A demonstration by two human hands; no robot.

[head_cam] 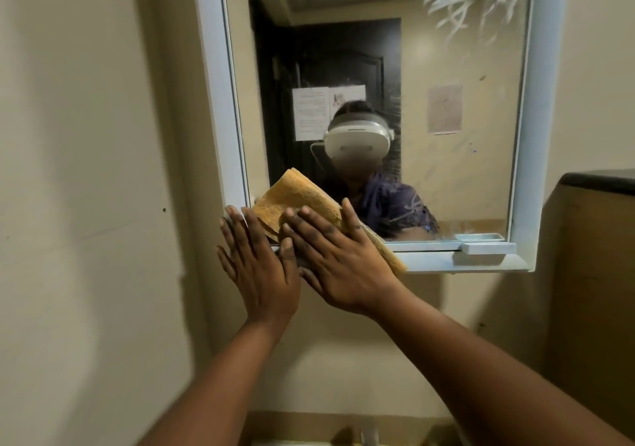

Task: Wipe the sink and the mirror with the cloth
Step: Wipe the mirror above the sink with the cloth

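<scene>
The orange cloth (299, 201) is being pressed flat against the mirror (446, 157) at its lower left corner by the right hand (340, 256), fingers straight and spread. The left hand (256, 260), also flat-fingered, is being rested beside it on the frame (220, 102), gripping nothing.

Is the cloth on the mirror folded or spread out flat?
Folded. The cloth shows layered edges at its top corner, and both hands press it flat against the mirror's lower left corner.
</scene>
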